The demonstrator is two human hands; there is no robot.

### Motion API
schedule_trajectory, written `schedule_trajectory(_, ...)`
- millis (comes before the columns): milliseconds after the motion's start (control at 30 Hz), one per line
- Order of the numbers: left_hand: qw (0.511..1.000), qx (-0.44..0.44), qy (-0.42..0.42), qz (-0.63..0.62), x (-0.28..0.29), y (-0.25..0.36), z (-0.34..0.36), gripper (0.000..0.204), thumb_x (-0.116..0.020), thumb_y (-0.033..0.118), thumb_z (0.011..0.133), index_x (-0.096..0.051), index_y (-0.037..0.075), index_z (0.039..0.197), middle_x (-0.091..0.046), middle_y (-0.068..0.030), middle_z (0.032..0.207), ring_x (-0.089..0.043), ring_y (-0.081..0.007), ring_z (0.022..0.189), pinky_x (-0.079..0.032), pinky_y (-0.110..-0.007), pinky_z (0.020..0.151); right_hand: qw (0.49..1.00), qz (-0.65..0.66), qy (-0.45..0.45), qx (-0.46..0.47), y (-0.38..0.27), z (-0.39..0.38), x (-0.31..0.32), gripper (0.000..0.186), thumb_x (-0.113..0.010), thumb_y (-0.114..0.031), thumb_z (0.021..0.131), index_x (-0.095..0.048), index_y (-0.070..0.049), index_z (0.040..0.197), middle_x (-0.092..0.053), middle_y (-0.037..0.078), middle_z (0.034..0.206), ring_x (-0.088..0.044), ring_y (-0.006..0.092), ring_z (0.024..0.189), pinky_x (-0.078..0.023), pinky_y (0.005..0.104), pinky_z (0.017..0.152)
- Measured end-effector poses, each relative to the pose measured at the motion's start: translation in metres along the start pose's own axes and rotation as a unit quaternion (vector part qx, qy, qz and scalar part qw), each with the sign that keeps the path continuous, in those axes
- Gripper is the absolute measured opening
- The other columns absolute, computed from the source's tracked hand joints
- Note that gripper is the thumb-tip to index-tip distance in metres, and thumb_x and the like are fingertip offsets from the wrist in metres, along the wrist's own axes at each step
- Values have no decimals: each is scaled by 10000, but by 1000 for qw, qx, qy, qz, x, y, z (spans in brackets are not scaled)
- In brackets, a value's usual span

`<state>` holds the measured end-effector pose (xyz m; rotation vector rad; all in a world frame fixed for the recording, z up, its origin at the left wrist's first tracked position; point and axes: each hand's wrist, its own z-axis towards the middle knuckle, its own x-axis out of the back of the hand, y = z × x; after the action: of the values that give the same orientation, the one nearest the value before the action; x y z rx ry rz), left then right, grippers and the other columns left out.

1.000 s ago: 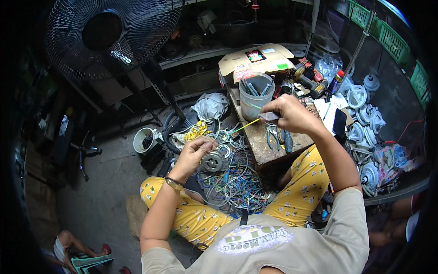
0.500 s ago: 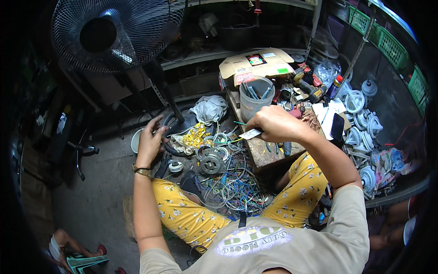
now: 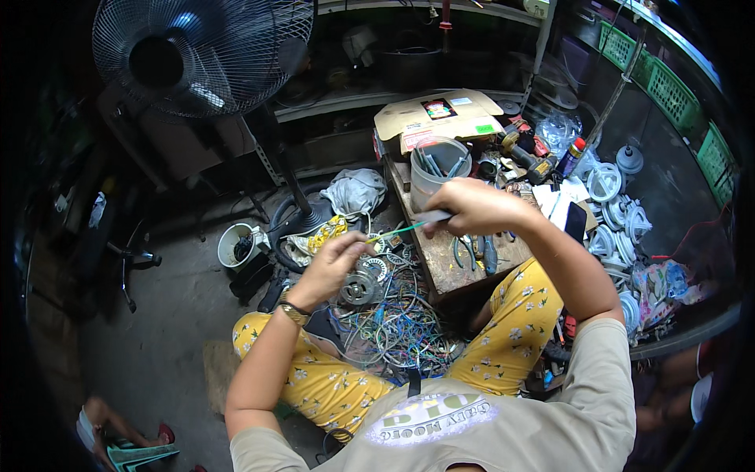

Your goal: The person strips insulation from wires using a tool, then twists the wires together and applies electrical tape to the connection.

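Note:
My left hand [image 3: 334, 263] is closed, pinching one end of a thin green and yellow wire [image 3: 401, 230]. The wire runs taut, rising slightly to the right, to my right hand [image 3: 476, 206]. That hand is closed round a flat, greyish blade-like piece [image 3: 436, 219], which meets the wire at my fingertips; its exact kind cannot be made out. Below both hands lies a tangled heap of coloured wires [image 3: 401, 318] on the floor. A round metal motor part [image 3: 359, 289] sits at the heap's far left side.
A low wooden bench [image 3: 450, 273] bears pliers [image 3: 464, 253], a translucent bucket [image 3: 429, 185] of rods, a cordless drill [image 3: 535, 165] and a phone [image 3: 575, 223]. White plastic parts [image 3: 627, 216] are piled at the right. A stand fan [image 3: 204, 59] stands far left, near a white pail [image 3: 240, 246].
My left hand has moved right and down from open air beside the fan's stand and has taken hold of the wire. The wire is now stretched between both hands.

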<state>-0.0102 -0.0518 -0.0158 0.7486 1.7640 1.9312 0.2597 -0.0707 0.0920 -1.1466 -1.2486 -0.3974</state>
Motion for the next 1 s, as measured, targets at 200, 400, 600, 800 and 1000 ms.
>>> schedule_trajectory(200,972,-74,39,221,32,-9,-14,144,-578,120,884,-660,54,981,-677,-21,891,-629,-153,753,-499,-282,669,979,193,-57,-29,41,-23,10,160,-626,-158,890,-678,-7,898,-607,27,689,-546,93,624,-441,276,580)
schedule_trajectory(400,714,-349,70,603,-30,33,-19,137,-664,93,716,-690,161,832,-642,8,743,-616,-171,647,-474,-302,534,954,-221,44,-197,90,-3,-42,309,-711,-421,747,-719,-154,903,-674,159,796,-655,348,776,-497,451,675)
schedule_trajectory(600,923,-98,151,340,-2,-6,-13,113,-617,116,840,-647,29,906,-615,-66,704,-581,-167,616,-444,-297,558,971,-32,145,-190,96,-13,-18,361,-756,-360,741,-706,-90,975,-665,170,794,-643,294,755,-470,378,690)
schedule_trajectory(800,981,-2,183,70,8,-38,-4,127,-586,93,897,-624,-24,927,-605,5,811,-513,-65,716,-417,-231,627,934,-62,199,-291,133,-33,6,401,-762,-451,713,-723,-96,896,-672,152,808,-649,321,797,-477,404,710)
schedule_trajectory(1000,983,50,170,-52,-12,-35,17,172,-546,78,912,-624,-2,1043,-607,7,829,-515,-45,679,-437,-194,590,899,358,73,-241,104,-34,-29,392,-689,-250,814,-509,-74,1115,-569,55,712,-607,168,779,-472,288,730)
